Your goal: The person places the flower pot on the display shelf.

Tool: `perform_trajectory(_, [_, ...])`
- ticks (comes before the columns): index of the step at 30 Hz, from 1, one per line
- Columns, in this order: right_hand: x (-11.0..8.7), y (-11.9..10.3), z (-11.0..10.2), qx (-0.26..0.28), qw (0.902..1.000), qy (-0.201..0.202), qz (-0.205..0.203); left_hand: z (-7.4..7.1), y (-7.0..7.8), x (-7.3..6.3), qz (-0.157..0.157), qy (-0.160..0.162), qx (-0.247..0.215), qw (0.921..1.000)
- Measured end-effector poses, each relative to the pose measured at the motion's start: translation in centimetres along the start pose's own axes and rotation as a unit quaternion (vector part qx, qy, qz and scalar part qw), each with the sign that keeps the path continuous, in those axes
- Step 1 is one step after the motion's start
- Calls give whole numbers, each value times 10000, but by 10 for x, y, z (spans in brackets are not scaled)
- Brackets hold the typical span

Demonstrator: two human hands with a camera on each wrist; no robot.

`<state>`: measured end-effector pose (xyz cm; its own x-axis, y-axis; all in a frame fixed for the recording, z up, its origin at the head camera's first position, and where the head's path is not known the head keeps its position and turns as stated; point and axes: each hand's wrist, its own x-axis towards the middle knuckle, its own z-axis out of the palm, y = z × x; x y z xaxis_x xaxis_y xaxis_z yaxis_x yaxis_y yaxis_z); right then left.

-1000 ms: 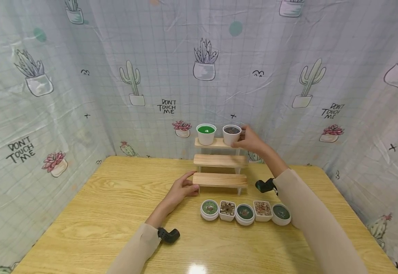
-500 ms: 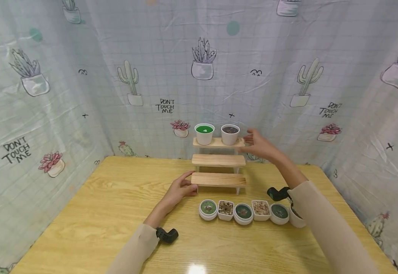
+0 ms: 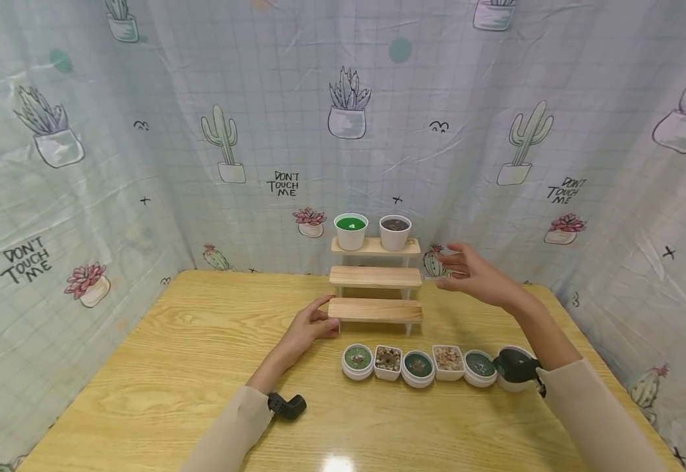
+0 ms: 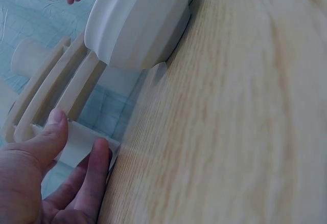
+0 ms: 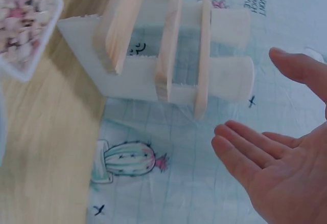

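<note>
Worktop [image 3: 219, 328] carries the stepped stand [image 3: 375, 309]. Left hand [image 3: 306, 331] at stand's lower left end, fingers clamped on it; right hand [image 3: 484, 280] right of stand, apart from it, fingers spread from thumb, holding nothing. White pots [image 3: 351, 240], two, upright on stand's top step; six small pots [image 3: 418, 370] in row in front of stand. Best: brace stand lightly, no tugging; pinch pots by their walls.

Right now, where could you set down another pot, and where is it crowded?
Bare: the middle step and bottom step, and the table between the left hand and left curtain. Crowded: the top step, under two cups, and the row of six pots in front.
</note>
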<state>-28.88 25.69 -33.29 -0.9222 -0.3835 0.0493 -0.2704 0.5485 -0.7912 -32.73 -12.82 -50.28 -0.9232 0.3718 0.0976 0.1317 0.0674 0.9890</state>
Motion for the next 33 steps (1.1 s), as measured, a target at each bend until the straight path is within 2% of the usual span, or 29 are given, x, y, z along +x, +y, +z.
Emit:
perform_trajectory(6, [-31,13,-1,130,9997,189,-123,-1,-1,-2,-1,37,-11,10000])
perform_trajectory(11, [-47,25,2,91,9991,329,-255,-2,-3,-2,4,39,39,10000])
perform_trajectory(23, [-67,54,8,82,9987,366,-359,-2,-6,-1,15,22,12,10000])
perform_trajectory(33, [-79,76,4,-80,9977,421,-521,0,-2,1,29,-3,-39,10000])
